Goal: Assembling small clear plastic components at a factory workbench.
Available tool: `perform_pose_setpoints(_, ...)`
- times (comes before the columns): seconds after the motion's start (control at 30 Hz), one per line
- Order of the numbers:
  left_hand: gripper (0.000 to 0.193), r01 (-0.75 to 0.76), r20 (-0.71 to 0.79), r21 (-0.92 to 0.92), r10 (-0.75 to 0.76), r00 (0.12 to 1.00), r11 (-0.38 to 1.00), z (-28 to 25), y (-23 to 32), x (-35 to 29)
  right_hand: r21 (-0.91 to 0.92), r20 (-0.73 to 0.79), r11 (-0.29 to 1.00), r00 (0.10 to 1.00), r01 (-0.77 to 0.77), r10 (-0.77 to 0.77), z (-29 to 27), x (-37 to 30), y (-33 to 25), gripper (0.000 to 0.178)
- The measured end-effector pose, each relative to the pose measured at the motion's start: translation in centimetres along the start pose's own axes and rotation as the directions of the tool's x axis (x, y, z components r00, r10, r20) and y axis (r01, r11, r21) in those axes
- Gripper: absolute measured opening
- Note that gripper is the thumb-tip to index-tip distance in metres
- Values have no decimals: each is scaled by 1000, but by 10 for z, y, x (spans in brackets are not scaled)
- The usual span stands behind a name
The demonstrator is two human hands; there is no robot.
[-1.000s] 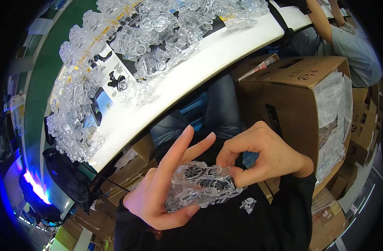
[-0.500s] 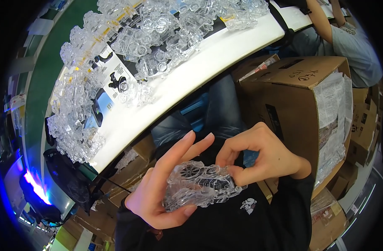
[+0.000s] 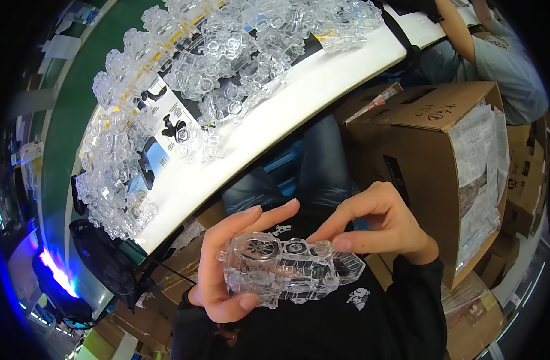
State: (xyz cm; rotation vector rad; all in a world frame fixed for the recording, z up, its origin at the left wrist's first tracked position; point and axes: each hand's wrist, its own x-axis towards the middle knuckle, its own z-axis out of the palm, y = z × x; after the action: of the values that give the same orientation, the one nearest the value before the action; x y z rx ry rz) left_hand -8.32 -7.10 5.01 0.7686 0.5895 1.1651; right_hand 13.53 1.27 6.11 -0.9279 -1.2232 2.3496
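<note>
A clear plastic toy vehicle (image 3: 290, 273), with a large spoked wheel and smaller wheels, lies on its side in front of my dark top. My left hand (image 3: 214, 273) closes around its left end, the thumb below and the forefinger behind the large wheel. Two fingers of that hand stick up. At the upper edge of the vehicle, my right hand (image 3: 386, 223) has thumb and forefinger bent together at a small wheel near the narrow right end. Whether a small part sits between these fingertips cannot be made out.
Many similar clear plastic pieces (image 3: 212, 57) are heaped on the white table (image 3: 251, 144) ahead, over printed sheets. To the right stands a cardboard box (image 3: 401, 150) with newspaper and clear plastic in it. A black bag (image 3: 104, 258) hangs at the left; another person's arm (image 3: 455, 27) is at upper right.
The vehicle has turned, so its wheels face up more and its narrow right end shows. My right hand has shifted slightly down, and its fingers have moved along the upper edge.
</note>
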Motion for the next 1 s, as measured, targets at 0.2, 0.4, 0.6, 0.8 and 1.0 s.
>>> perform_pose_setpoints(0.2, 76, 11, -51, -29, -13, 999, 1000, 3, -3, 0, -5, -18, 1000, 1000, 17, -17, -1, -1, 5, 19)
perform_pose_setpoints(0.4, 76, -6, -15, -57, 5, 1000, 998, 0, -5, 0, -16, -24, 1000, 999, 25, -26, -1, -1, 4, 19)
perform_pose_setpoints(0.6, 75, -15, -2, -56, 15, 1000, 998, 0, -5, 1, -34, -25, 999, 999, 32, -33, -1, 0, 4, 19)
perform_pose_setpoints(0.8, 75, -20, 2, -44, 20, 1000, 999, -1, -5, 1, -20, -34, 999, 998, 45, -46, 0, 0, 7, 18)
perform_pose_setpoints(1.0, 74, -4, -40, -44, 2, 999, 999, 3, -4, -1, -26, -39, 997, 996, 78, -79, 1, 0, 10, 18)
